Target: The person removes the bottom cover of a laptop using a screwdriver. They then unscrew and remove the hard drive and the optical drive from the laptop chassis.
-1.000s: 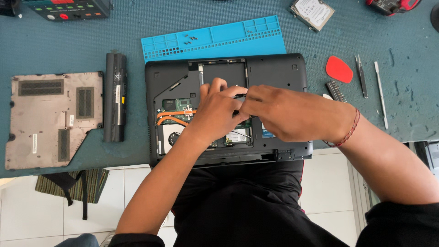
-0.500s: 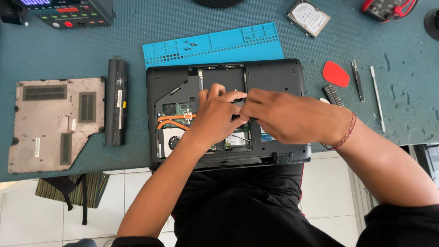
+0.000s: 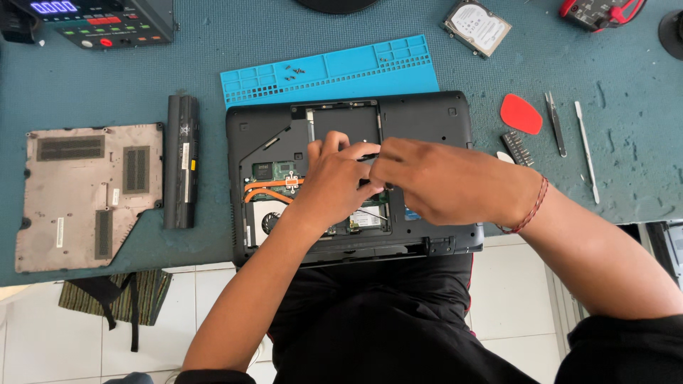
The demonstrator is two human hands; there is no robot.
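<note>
White floor tiles show below the near edge of a teal work mat (image 3: 107, 78), against which the person sits. Nearest that edge lies the upturned black laptop (image 3: 427, 114), its bottom cover off, exposing copper heat pipes (image 3: 267, 186), a fan (image 3: 269, 222) and green boards. Both hands meet over the open bay: the left hand (image 3: 334, 186) and right hand (image 3: 445, 181) have fingertips drawn together on something small inside; what they pinch cannot be told. Likely risks: a slip of the fingers could bend a connector or nick the boards, and a small part dropped inside could be lost among them. Left of the laptop lie a battery (image 3: 181, 160) and the removed cover (image 3: 85, 195); right, a red pick (image 3: 521, 114) and tweezers (image 3: 556, 122). Beyond it, a blue screw tray (image 3: 356, 71); farther back, a bare hard drive (image 3: 477, 27).
</note>
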